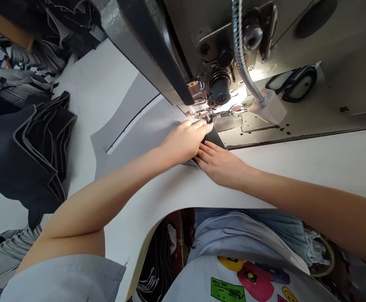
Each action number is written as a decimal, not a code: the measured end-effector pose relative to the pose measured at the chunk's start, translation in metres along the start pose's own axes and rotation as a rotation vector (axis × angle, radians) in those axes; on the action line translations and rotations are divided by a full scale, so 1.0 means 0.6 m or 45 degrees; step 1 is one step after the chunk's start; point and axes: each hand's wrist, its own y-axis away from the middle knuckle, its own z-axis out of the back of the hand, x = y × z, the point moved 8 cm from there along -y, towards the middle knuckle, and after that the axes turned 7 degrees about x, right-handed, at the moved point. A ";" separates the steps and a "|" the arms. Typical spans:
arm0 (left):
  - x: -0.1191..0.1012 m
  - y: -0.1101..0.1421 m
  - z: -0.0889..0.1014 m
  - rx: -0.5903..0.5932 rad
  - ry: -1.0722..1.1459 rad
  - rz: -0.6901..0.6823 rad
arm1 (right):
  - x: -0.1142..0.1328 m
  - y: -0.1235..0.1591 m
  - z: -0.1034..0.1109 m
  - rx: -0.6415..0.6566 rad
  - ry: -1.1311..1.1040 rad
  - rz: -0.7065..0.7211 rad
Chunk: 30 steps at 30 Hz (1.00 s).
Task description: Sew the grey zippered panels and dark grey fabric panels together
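A grey mesh fabric piece (138, 134) lies on the white table and runs under the presser foot (208, 116) of an industrial sewing machine (183, 46). My left hand (184, 140) rests on top of it, fingers curled and pressed down right at the foot. A small black piece (216, 137) sits just beside the foot. My right hand (222, 163) lies flat with fingers stretched out, its fingertips touching the black piece's near edge.
A tall stack of dark cut pieces (28, 151) stands at the left of the white table (311, 159). More dark pieces (22, 71) are piled at the far left. A lamp on a flexible hose (244, 63) lights the needle area. Black scissors (296, 84) lie on the machine bed.
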 end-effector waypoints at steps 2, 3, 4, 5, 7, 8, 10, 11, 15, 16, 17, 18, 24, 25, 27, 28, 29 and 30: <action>-0.002 -0.001 -0.003 -0.066 -0.011 0.019 | -0.003 -0.003 -0.001 -0.017 -0.033 -0.013; -0.001 0.000 -0.003 -0.097 -0.018 0.012 | -0.004 -0.003 -0.001 -0.022 -0.047 -0.022; 0.000 0.003 -0.004 -0.126 -0.023 -0.008 | -0.004 -0.001 -0.001 -0.024 -0.061 -0.032; 0.002 0.007 -0.003 -0.157 -0.028 -0.045 | -0.004 0.002 0.000 -0.022 -0.076 -0.043; 0.010 0.022 0.000 -0.227 -0.044 -0.144 | -0.002 0.011 0.003 -0.009 -0.113 -0.057; 0.015 0.031 0.002 -0.257 -0.058 -0.189 | 0.000 0.016 0.005 0.002 -0.132 -0.061; 0.026 0.050 0.002 -0.280 -0.102 -0.255 | 0.006 0.024 0.007 0.033 -0.156 -0.065; 0.029 0.057 0.000 -0.270 -0.130 -0.274 | 0.008 0.027 0.008 0.051 -0.157 -0.070; 0.027 0.066 -0.003 -0.214 -0.231 -0.250 | 0.015 0.028 0.003 0.113 -0.130 -0.063; 0.025 0.063 -0.002 -0.196 -0.255 -0.231 | 0.016 0.027 0.001 0.125 -0.126 -0.058; 0.025 0.059 -0.002 -0.167 -0.275 -0.208 | 0.015 0.027 0.000 0.134 -0.127 -0.054; 0.026 0.053 -0.002 -0.124 -0.288 -0.181 | 0.015 0.026 0.000 0.140 -0.131 -0.052; 0.039 0.015 -0.012 0.179 -0.162 -0.078 | 0.018 0.021 0.001 0.175 -0.129 -0.057; 0.041 0.011 -0.012 0.210 -0.133 -0.028 | 0.019 0.020 0.001 0.173 -0.114 -0.067; 0.045 0.005 -0.011 0.246 -0.052 0.110 | 0.021 0.018 -0.001 0.167 -0.087 -0.086; 0.047 0.003 -0.011 0.248 0.010 0.176 | 0.021 0.018 -0.002 0.163 -0.080 -0.091; 0.048 0.003 -0.010 0.238 0.085 0.228 | 0.020 0.019 -0.003 0.160 -0.077 -0.091; 0.050 0.004 -0.010 0.214 0.167 0.262 | 0.020 0.020 -0.003 0.159 -0.079 -0.087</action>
